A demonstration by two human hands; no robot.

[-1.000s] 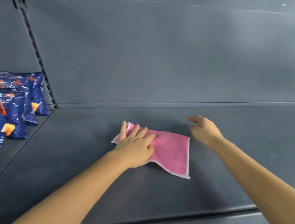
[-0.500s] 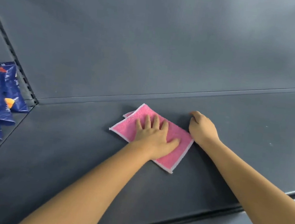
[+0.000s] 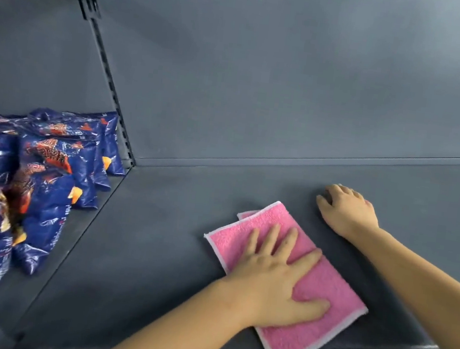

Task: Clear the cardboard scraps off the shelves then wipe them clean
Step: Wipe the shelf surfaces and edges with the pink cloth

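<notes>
The wiping step is under way: the left hand (image 3: pixel 270 283) is pressing a folded pink terry cloth with a white border (image 3: pixel 301 342) flat onto the dark grey metal shelf (image 3: pixel 169 254) near its front edge, its grip fully open with the fingers spread. The right hand (image 3: pixel 347 210) is resting on the shelf just beyond the cloth, fingers loosely bent, holding nothing. No cardboard scraps are showing. Next, the cloth probably needs sweeping sideways under steady pressure.
</notes>
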